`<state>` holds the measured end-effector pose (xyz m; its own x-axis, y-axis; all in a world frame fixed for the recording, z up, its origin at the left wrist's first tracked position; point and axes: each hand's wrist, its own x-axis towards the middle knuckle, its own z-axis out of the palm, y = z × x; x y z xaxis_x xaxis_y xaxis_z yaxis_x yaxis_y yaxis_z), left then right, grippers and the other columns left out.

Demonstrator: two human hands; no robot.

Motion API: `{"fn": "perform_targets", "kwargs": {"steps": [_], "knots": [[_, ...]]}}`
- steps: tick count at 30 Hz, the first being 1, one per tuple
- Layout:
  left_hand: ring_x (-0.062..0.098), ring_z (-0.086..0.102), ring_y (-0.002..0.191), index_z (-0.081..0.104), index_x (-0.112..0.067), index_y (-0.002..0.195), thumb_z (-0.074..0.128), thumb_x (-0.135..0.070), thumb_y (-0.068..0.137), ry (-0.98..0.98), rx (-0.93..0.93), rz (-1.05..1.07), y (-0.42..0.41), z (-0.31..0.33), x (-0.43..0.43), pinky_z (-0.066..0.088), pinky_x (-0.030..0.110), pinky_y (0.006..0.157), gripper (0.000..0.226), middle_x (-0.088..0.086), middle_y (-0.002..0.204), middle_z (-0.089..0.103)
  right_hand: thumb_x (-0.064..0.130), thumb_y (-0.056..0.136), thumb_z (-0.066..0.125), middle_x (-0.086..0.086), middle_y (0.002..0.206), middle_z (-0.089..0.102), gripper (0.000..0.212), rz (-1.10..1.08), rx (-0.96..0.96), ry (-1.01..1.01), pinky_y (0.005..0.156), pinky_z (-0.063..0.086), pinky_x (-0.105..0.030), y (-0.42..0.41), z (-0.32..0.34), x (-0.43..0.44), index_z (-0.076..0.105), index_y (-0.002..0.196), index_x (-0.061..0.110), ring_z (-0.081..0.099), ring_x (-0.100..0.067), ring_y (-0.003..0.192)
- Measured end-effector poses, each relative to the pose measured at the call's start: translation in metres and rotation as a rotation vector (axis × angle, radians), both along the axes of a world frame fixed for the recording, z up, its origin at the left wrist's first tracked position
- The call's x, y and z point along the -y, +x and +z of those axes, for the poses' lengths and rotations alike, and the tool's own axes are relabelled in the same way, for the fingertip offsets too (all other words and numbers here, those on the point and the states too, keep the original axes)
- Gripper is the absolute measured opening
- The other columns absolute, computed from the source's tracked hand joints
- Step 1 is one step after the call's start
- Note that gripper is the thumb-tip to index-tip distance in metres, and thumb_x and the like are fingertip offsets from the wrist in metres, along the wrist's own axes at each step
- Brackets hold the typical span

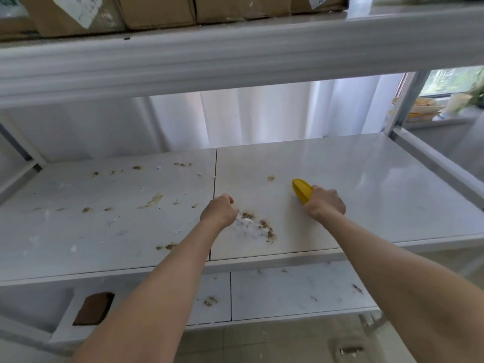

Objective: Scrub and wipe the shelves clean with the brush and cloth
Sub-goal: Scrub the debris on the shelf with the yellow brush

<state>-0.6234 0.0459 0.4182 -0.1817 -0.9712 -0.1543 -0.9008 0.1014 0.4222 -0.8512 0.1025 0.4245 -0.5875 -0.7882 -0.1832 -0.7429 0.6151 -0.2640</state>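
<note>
Currently scrubbing: right hand (324, 203) grips brush (301, 191) on shelf (366, 179), right panel; left hand (218, 209) curled beside near stains (265, 227), contents unclear; next, brush probably moves left onto them.

Bright daylight through the curtain (248, 113); shelf (366, 179) glare, edges warped, blurred.

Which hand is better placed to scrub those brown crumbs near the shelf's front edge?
Probably the right hand: it grips the yellow brush on the shelf, just right of the crumbs. The left hand is nearer but curled, with no brush.
</note>
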Motion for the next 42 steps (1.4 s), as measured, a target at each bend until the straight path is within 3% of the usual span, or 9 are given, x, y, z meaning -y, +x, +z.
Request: {"fn": "perform_targets", "kwargs": {"steps": [3, 9, 12, 17, 23, 28, 36, 42], "knots": [[0.023, 0.053, 0.115, 0.046, -0.013, 0.131, 0.048, -0.020, 0.094, 0.007, 0.006, 0.002, 0.001, -0.004, -0.001, 0.045, 0.033, 0.091, 0.038, 0.006, 0.129, 0.055, 0.023, 0.096, 0.044, -0.019, 0.143, 0.034, 0.043, -0.018, -0.023, 0.057, 0.093, 0.044, -0.038, 0.009, -0.010, -0.009, 0.042, 0.138, 0.015, 0.050, -0.033, 0.122], [0.023, 0.052, 0.116, 0.047, -0.014, 0.130, 0.048, -0.019, 0.092, 0.032, 0.009, -0.031, -0.010, -0.008, -0.006, 0.046, 0.034, 0.093, 0.039, 0.006, 0.129, 0.055, 0.024, 0.094, 0.049, -0.016, 0.136, 0.037, 0.049, 0.118, 0.024, 0.053, 0.084, 0.046, -0.036, 0.084, -0.021, -0.010, 0.034, 0.141, 0.019, 0.054, -0.032, 0.115], [0.023, 0.053, 0.116, 0.048, -0.015, 0.130, 0.050, -0.021, 0.091, 0.032, 0.018, -0.052, -0.017, -0.007, -0.011, 0.046, 0.037, 0.096, 0.039, 0.005, 0.130, 0.055, 0.026, 0.092, 0.050, -0.014, 0.127, 0.043, 0.044, 0.159, 0.103, 0.028, 0.083, 0.044, -0.036, 0.096, -0.018, -0.010, 0.042, 0.135, 0.020, 0.055, -0.032, 0.111], [0.022, 0.053, 0.113, 0.047, -0.015, 0.130, 0.047, -0.015, 0.091, 0.028, 0.004, -0.068, -0.020, 0.000, -0.012, 0.048, 0.036, 0.092, 0.039, 0.004, 0.128, 0.055, 0.027, 0.090, 0.050, -0.019, 0.129, 0.048, 0.043, 0.000, 0.121, -0.064, 0.089, 0.046, -0.039, 0.030, 0.004, -0.028, 0.046, 0.132, 0.015, 0.055, -0.036, 0.112], [0.024, 0.052, 0.115, 0.047, -0.013, 0.131, 0.044, -0.015, 0.092, 0.038, 0.003, -0.109, -0.030, -0.003, -0.018, 0.047, 0.034, 0.090, 0.039, 0.007, 0.129, 0.054, 0.029, 0.092, 0.049, -0.019, 0.127, 0.046, 0.045, -0.204, 0.015, 0.085, 0.089, 0.045, -0.037, -0.030, 0.002, -0.070, 0.044, 0.134, 0.013, 0.054, -0.035, 0.113], [0.024, 0.052, 0.115, 0.047, -0.014, 0.131, 0.045, -0.019, 0.093, 0.051, -0.006, -0.108, -0.032, -0.006, -0.018, 0.047, 0.035, 0.092, 0.038, 0.006, 0.129, 0.055, 0.026, 0.092, 0.050, -0.019, 0.134, 0.042, 0.051, -0.125, 0.056, 0.100, 0.097, 0.044, -0.037, 0.023, -0.007, -0.058, 0.039, 0.138, 0.011, 0.050, -0.032, 0.122], [0.023, 0.052, 0.118, 0.049, -0.015, 0.129, 0.049, -0.018, 0.089, 0.031, 0.007, -0.057, -0.018, -0.008, -0.013, 0.045, 0.035, 0.096, 0.040, 0.005, 0.131, 0.055, 0.025, 0.089, 0.057, -0.018, 0.131, 0.038, 0.058, 0.029, 0.184, 0.027, 0.088, 0.047, -0.034, 0.119, -0.026, -0.036, 0.032, 0.140, 0.012, 0.056, -0.030, 0.113], [0.023, 0.053, 0.115, 0.048, -0.015, 0.130, 0.047, -0.017, 0.091, 0.034, -0.001, -0.075, -0.018, -0.006, -0.010, 0.047, 0.037, 0.096, 0.039, 0.006, 0.130, 0.055, 0.027, 0.086, 0.053, -0.018, 0.121, 0.054, 0.044, 0.091, 0.223, -0.039, 0.089, 0.051, -0.037, 0.078, -0.005, -0.027, 0.045, 0.129, 0.017, 0.058, -0.034, 0.107]]}}
